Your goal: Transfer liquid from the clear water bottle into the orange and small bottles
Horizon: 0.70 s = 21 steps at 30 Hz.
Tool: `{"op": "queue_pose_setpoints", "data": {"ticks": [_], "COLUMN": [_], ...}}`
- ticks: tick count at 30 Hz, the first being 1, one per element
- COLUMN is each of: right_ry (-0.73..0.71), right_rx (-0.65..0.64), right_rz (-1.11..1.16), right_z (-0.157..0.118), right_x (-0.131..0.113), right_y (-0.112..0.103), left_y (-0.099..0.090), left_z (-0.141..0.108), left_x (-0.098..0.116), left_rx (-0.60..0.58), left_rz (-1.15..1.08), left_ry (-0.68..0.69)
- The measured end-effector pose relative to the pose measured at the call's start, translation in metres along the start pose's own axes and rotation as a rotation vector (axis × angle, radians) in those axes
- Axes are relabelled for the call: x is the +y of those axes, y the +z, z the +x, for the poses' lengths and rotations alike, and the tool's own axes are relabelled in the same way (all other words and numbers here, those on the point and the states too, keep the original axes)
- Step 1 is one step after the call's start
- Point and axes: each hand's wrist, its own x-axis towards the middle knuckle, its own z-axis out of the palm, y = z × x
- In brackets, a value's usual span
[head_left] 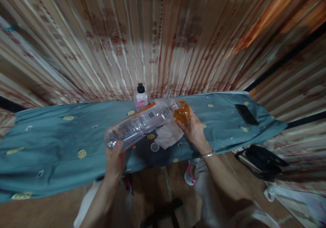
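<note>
My left hand [115, 158] is closed round the base end of a large clear plastic bottle [139, 124], which has a printed label. The bottle lies tilted, its neck to the right and a little higher than its base. In my right hand [195, 129] is a small round orange see-through container [182, 112], held against the neck of the bottle. Whether liquid passes between them I cannot tell. Below the bottle a white tissue [169, 134] is spread on the cloth, with a small clear cap [155, 147] beside it.
A clear bottle with a black pump top [141, 95] stands behind the large bottle. A teal cloth with pineapple prints [56, 133] covers the table. A phone [246, 114] lies at the right, and a black bag [259, 160] is beyond the table edge. Curtains [152, 38] hang behind.
</note>
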Motion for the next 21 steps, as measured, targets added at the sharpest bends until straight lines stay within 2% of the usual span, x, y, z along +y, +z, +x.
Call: {"op": "queue_pose_setpoints", "data": {"ticks": [9, 14, 21], "right_ry": [-0.002, 0.013, -0.027], "right_rx": [-0.01, -0.011, 0.022], "right_rz": [-0.008, -0.014, 0.01], "right_z": [0.001, -0.002, -0.002], "right_x": [0.001, 0.0, -0.001], "right_y": [-0.003, -0.002, 0.0], "left_y": [-0.013, -0.014, -0.021], "left_z": [-0.004, -0.003, 0.001], "left_x": [0.005, 0.01, 0.015], "left_rx": [-0.068, -0.03, -0.046], "left_rz": [-0.014, 0.013, 0.016], "left_ry": [-0.129, -0.139, -0.121]}}
